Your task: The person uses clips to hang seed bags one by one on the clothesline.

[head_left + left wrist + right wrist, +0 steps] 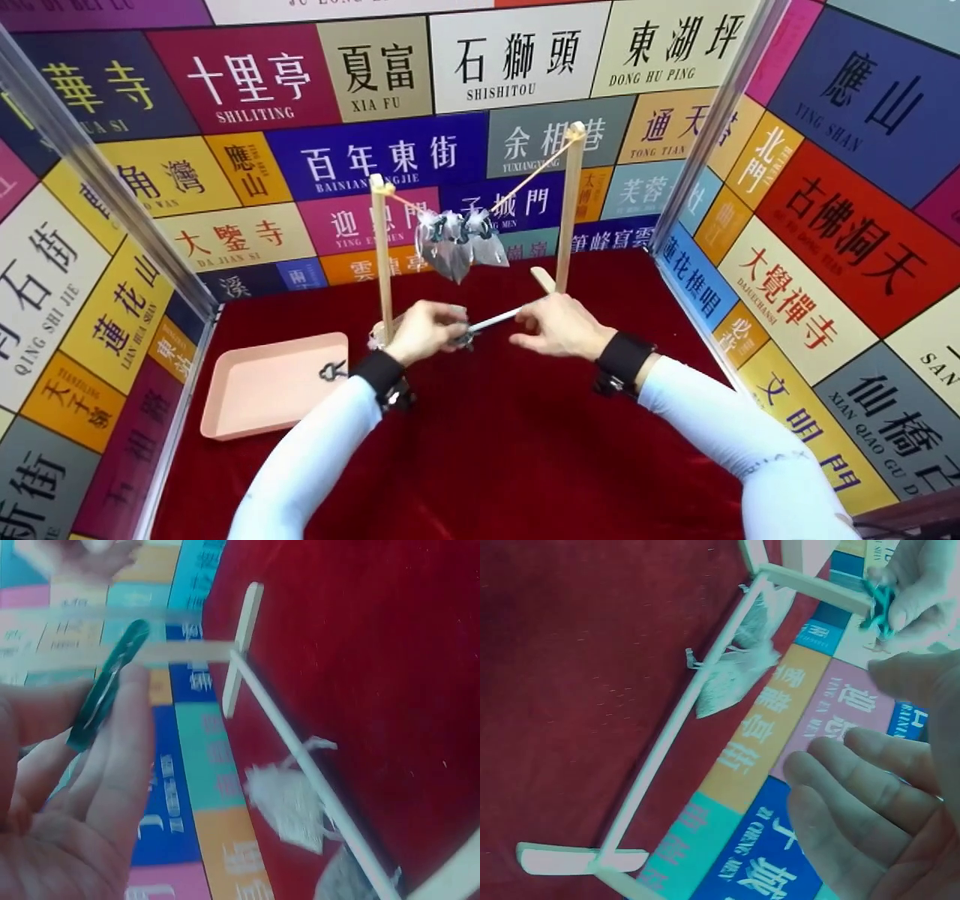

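Observation:
My left hand (426, 330) pinches a dark green clip (109, 686) between thumb and fingers, low in front of a wooden frame. The clip also shows crosswise in the right wrist view. My right hand (564, 326) holds nothing, its fingers loosely bent (855, 795) near the frame's right post (570, 210). Between the two posts runs a thin cord (534, 176). From it hang several silvery drawstring pouches (459, 251), held up by dark clips. In the wrist views, pale mesh pouches (735, 679) overlap the frame's lower bar (667, 739).
A pink tray (255, 390) lies on the red cloth (480, 450) at the left, with a dark clip (332, 370) inside. The frame's left post (383, 262) rises just behind my left hand. Panels of colourful place names (375, 157) enclose the back and sides.

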`<state>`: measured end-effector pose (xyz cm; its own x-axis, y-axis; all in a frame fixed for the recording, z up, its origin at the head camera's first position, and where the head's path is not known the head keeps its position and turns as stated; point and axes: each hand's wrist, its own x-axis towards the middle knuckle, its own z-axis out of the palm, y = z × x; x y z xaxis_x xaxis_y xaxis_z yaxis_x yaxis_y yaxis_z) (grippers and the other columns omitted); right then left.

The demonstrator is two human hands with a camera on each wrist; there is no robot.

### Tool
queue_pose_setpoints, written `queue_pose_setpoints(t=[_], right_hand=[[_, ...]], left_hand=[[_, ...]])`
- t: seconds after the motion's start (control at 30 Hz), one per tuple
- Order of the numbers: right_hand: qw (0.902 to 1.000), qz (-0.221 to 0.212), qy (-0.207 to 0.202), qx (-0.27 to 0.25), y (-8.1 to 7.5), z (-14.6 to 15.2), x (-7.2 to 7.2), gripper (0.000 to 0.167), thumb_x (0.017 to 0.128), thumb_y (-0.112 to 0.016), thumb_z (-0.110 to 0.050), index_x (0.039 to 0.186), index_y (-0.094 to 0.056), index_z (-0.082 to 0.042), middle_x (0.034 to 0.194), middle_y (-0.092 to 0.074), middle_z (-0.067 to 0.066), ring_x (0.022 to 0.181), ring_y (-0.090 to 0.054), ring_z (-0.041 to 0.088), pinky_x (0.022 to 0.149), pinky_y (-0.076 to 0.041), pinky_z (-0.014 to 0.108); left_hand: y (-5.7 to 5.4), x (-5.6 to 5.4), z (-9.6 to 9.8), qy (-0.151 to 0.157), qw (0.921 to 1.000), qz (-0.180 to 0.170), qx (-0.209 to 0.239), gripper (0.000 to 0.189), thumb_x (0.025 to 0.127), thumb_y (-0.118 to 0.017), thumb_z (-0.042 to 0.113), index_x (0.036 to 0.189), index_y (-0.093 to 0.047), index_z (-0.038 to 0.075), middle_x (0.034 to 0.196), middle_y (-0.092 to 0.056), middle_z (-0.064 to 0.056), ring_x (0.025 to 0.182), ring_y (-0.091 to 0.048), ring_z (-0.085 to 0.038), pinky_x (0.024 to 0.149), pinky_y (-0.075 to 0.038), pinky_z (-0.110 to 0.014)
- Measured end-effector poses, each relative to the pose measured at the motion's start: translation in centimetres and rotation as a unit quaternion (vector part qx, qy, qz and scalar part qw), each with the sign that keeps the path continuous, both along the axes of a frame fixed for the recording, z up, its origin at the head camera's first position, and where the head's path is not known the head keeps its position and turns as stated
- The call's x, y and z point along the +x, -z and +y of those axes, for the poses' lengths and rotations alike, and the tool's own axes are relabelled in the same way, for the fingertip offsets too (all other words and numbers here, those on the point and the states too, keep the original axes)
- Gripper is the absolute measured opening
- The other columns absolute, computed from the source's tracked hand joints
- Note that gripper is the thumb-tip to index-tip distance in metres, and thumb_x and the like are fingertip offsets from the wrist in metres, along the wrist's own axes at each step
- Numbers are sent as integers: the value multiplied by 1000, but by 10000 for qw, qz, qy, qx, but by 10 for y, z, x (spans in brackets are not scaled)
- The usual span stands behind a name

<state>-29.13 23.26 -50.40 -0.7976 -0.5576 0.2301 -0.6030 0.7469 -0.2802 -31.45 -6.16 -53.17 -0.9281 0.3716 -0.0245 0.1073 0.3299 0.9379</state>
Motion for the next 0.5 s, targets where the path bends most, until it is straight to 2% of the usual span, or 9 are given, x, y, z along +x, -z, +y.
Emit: queue_pose_setpoints(t=[0.03,0.1,0.17,0.2,0.27,0.37,0.4,0.43,0.5], right_hand=[[9999,89,-28,-56,-1,-3,0,36,93,-89,-42,108,-85,-9,87,-85,4,79,-80,21,77,-68,48],[9997,216,-102,-102,-1,-8,-2,46,91,-90,-47,112,-85,-7,88,-85,5,79,-80,22,102,-65,51],[9992,346,-177,39,1,-12,-3,53,90,-89,-54,117,-84,-7,89,-85,5,81,-81,22,126,-51,57],[9988,427,-198,151,3,-14,-3,55,91,-89,-56,118,-84,-8,89,-85,4,82,-81,23,133,-41,61],[9975,561,-214,373,5,-16,-5,55,92,-87,-57,118,-84,-9,90,-85,3,84,-82,23,140,-24,68],[9951,785,-155,587,9,-17,-6,47,94,-85,-54,114,-85,-12,90,-84,2,83,-81,22,128,-46,58],[9944,838,-145,628,10,-17,-7,44,95,-85,-52,113,-85,-12,89,-84,1,82,-81,22,118,-54,54],[9938,885,-167,658,10,-17,-8,41,96,-84,-50,111,-85,-12,88,-83,2,80,-80,22,111,-58,53],[9922,971,-221,755,10,-16,-9,37,99,-82,-47,109,-83,-12,87,-81,2,77,-77,21,87,-64,49]], left_hand=[[-2,0,6,-37,10000,-33,81,25,102,-79,6,125,-81,-3,113,-85,-25,77,-82,-16,73,-72,-40],[-4,0,16,-71,9991,-187,363,24,103,-78,5,124,-80,-5,114,-84,-29,76,-82,-16,73,-72,-38],[-5,0,25,-80,9973,-387,613,23,103,-76,4,124,-78,-7,114,-82,-33,76,-81,-16,72,-72,-35],[-5,1,29,-70,9961,-493,723,23,104,-76,4,124,-77,-7,115,-81,-34,76,-81,-16,72,-72,-34],[-4,2,35,-53,9938,-657,891,23,104,-75,3,125,-76,-7,116,-81,-33,76,-80,-16,73,-71,-33],[-3,2,41,-86,9915,-750,1058,23,104,-75,2,125,-76,-7,113,-82,-27,76,-79,-15,73,-71,-32],[-3,2,42,-104,9906,-772,1120,23,104,-75,2,125,-76,-7,112,-82,-25,76,-79,-15,73,-71,-32],[-2,2,43,-129,9898,-784,1179,23,104,-75,1,125,-76,-7,111,-82,-23,76,-79,-14,72,-71,-31],[-2,2,43,-144,9887,-799,1263,22,104,-74,1,125,-76,-7,109,-83,-21,75,-80,-14,70,-70,-30]])
